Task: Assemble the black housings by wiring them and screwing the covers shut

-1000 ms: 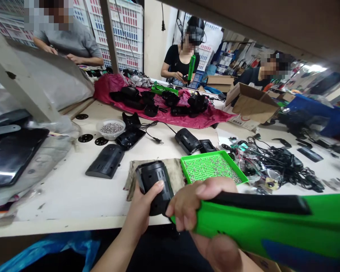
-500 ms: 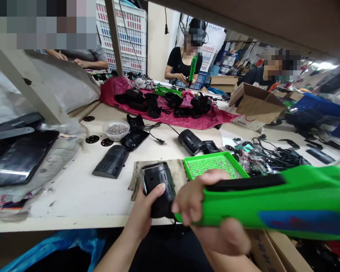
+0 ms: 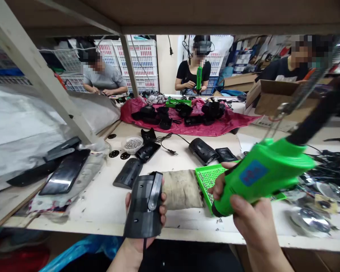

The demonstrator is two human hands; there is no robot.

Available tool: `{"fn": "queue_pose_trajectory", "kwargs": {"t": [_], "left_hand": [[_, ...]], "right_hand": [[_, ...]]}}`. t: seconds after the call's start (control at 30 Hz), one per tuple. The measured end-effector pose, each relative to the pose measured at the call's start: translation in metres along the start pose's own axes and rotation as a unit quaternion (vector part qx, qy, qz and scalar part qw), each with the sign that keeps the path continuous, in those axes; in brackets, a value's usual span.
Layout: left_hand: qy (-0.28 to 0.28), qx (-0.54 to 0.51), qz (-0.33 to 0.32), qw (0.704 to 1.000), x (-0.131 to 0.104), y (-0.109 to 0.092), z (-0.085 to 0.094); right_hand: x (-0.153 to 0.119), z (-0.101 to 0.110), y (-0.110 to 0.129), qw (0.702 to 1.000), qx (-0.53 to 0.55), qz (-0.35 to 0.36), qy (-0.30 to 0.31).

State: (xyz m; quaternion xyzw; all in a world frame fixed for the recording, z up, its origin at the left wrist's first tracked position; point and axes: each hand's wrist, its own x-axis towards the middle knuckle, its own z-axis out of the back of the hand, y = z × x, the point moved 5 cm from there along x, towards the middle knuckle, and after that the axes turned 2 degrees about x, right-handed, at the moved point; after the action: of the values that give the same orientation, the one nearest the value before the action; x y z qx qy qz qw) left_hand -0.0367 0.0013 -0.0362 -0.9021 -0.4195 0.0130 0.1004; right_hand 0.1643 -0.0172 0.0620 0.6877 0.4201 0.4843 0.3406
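My left hand is closed round a black plastic housing with a cord hanging from its lower end. The housing is held upright just over the table's front edge, its slotted side facing me. In my right hand is a green electric screwdriver, hung from a coil spring, with its black nose pointing down and left. That nose is over the near edge of a green tray of small screws, partly hidden by the tool. A worn cloth pad lies between the two hands.
More black housings lie left of the pad and behind it. A bowl of screws stands farther back. A phone rests at left. Wires and shiny round parts crowd the right. Several people sit beyond a pink sheet.
The screwdriver has swung from lying level beside the housing to a tilt over the screw tray. The housing has moved left, off the pad, and turned. My view has levelled.
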Motion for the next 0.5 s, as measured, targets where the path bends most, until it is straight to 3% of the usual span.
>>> {"fn": "queue_pose_trajectory", "kwargs": {"t": [0.13,0.3,0.37,0.43,0.47,0.5], "left_hand": [[0.002,0.018,-0.007,1.0,0.002,0.0,0.003],[-0.018,0.127,-0.008,0.992,-0.004,-0.003,-0.001],[-0.033,0.151,-0.003,0.988,-0.024,-0.014,-0.001],[-0.074,0.192,0.006,0.979,-0.062,-0.031,0.0],[-0.11,0.223,0.005,0.969,-0.087,-0.042,0.0],[-0.209,0.331,0.025,0.92,-0.116,-0.053,0.007]], "right_hand": [[-0.009,0.003,-0.005,0.997,-0.081,-0.003,0.008],[-0.018,0.009,-0.003,0.992,-0.124,-0.008,-0.005],[-0.021,0.022,-0.001,0.99,-0.133,-0.008,-0.042],[-0.021,0.041,-0.001,0.988,-0.135,-0.007,-0.08],[-0.02,0.049,-0.001,0.989,-0.126,0.0,-0.083],[-0.018,0.057,-0.003,0.99,-0.117,0.001,-0.082]]}}
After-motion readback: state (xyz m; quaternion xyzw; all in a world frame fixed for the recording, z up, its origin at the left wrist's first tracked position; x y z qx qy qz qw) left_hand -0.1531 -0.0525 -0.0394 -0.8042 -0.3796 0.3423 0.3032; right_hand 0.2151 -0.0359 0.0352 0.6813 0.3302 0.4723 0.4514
